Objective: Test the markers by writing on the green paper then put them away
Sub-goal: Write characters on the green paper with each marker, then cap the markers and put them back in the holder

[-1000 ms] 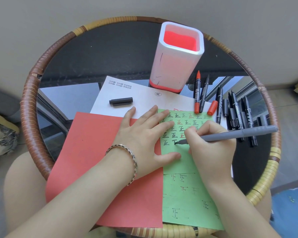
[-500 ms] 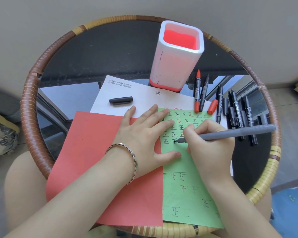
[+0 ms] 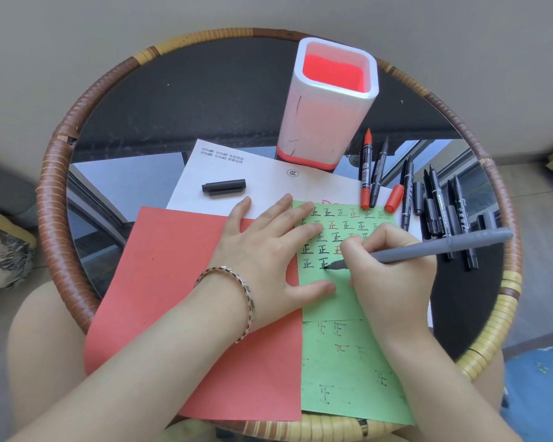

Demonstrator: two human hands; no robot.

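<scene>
On the round wicker-rimmed glass table (image 3: 51,218), the green paper sheet (image 3: 332,378) reached over the rim at 6 o'clock. If the flat, straight-fingered left hand (image 3: 268,253) eased its pressure, the sheet could have slid and smeared the strokes. The right hand (image 3: 393,272) pinched the slim grey marker (image 3: 428,248) in curled fingers, with the tip on the paper at that hand's 9 o'clock. The black plastic cap (image 3: 224,187), probably this marker's, lay well apart at 11 o'clock, so the tip risked drying out.
</scene>
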